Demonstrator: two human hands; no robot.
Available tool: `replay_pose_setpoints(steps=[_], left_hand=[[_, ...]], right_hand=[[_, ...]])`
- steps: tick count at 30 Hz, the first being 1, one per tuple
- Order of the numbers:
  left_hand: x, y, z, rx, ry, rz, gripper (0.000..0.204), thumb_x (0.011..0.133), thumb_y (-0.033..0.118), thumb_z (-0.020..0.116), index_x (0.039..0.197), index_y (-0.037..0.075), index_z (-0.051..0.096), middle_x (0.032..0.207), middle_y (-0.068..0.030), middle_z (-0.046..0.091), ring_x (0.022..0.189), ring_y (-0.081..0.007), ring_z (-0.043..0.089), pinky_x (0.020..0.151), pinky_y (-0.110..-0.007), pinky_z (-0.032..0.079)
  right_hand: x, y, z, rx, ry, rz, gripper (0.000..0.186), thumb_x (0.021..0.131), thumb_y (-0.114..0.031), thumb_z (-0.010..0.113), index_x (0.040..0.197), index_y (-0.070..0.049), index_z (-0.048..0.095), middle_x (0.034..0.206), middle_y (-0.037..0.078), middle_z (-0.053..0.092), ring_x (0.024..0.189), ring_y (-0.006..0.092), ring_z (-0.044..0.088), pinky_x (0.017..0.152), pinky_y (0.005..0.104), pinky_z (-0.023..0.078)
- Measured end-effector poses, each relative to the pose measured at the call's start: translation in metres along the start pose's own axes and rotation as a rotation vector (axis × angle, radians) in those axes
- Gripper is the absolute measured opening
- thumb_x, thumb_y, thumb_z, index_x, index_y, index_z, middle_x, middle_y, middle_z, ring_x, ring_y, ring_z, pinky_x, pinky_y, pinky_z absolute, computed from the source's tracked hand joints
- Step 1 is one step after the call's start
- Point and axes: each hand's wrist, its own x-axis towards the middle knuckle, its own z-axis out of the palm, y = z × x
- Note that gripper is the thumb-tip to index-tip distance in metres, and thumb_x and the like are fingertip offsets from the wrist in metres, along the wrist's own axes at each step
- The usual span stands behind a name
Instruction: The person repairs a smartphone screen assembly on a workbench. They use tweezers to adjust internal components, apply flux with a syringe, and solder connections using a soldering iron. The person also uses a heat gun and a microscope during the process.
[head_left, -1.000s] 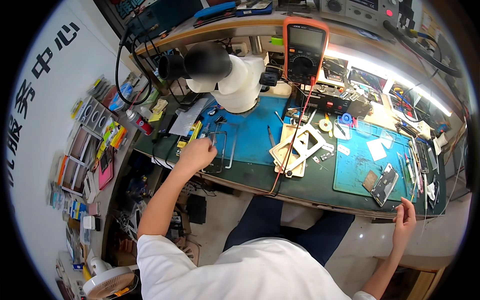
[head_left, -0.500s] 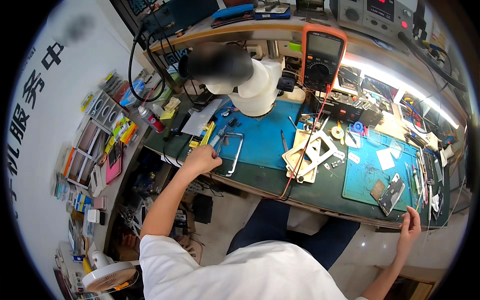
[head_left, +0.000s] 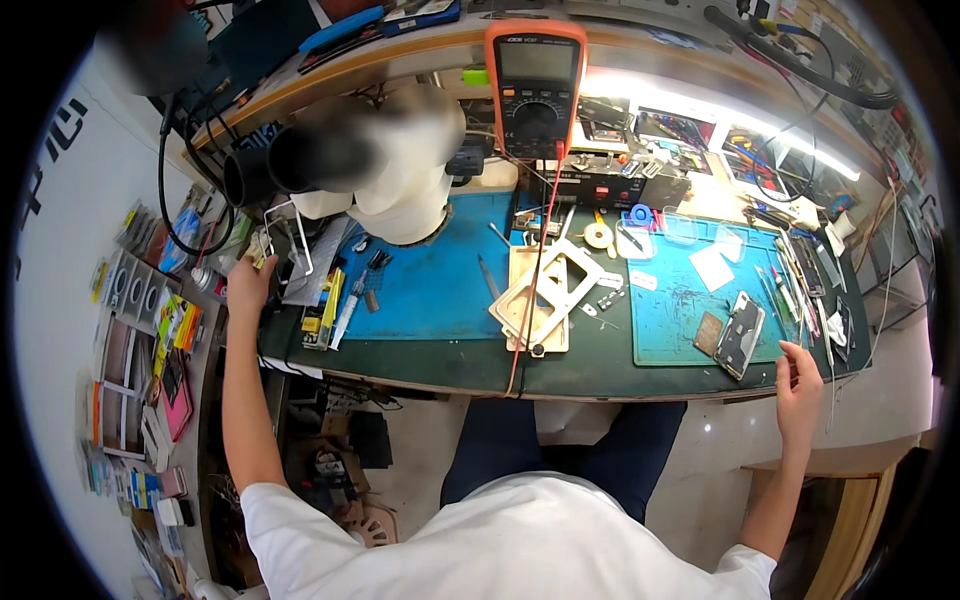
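Observation:
At the far left of the bench, my left hand [head_left: 248, 284] is closed on a thin, silvery rectangular phone frame [head_left: 306, 245], which is tilted up beside the microscope [head_left: 398, 200]. Just past the bench's front edge at the right is my right hand [head_left: 798, 388], its fingers loosely extended and nothing visible in them. Nearest to it lies an opened phone [head_left: 740, 336] on the right blue mat [head_left: 660, 340], with a small brown plate [head_left: 708, 333] alongside. Several slim hand tools [head_left: 790, 295] lie beyond those fingers.
Pale slotted holders [head_left: 560, 300] lie mid-bench, crossed by the red lead of an orange multimeter [head_left: 538, 95]. A syringe [head_left: 350, 305] and yellow boxes [head_left: 322, 315] sit left of the left blue mat [head_left: 420, 320]. Organizer drawers [head_left: 120, 365] stand further left.
My left hand has lifted the phone frame off the left mat and carried it left and away from me. My right hand stays near the bench edge. The view has shifted.

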Motion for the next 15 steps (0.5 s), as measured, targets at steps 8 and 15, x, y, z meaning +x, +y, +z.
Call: replay_pose_setpoints(steps=[8,15], left_hand=[[-0.093,0.11,0.063,-0.179,0.172,0.729,0.037,0.092,0.018,0.072,0.123,0.0,0.063,0.119,-0.019,0.06,0.108,-0.0407,0.056,0.094,-0.048,0.046],[-0.048,0.114,0.114,0.064,0.22,0.663,0.038,0.094,0.017,0.069,0.125,-0.004,0.06,0.126,-0.0248,0.058,0.117,-0.0458,0.053,0.099,-0.053,0.045]], right_hand=[[0.051,-0.019,-0.016,-0.557,-0.162,-0.51,0.05,0.085,0.001,0.067,0.134,-0.006,0.06,0.125,0.011,0.064,0.116,0.0296,0.062,0.098,0.0385,0.051],[0.087,-0.001,-0.002,-0.702,-0.458,-0.879,0.059,0.087,0.005,0.055,0.144,-0.006,0.052,0.151,0.009,0.052,0.144,0.0251,0.044,0.114,0.0406,0.04]])
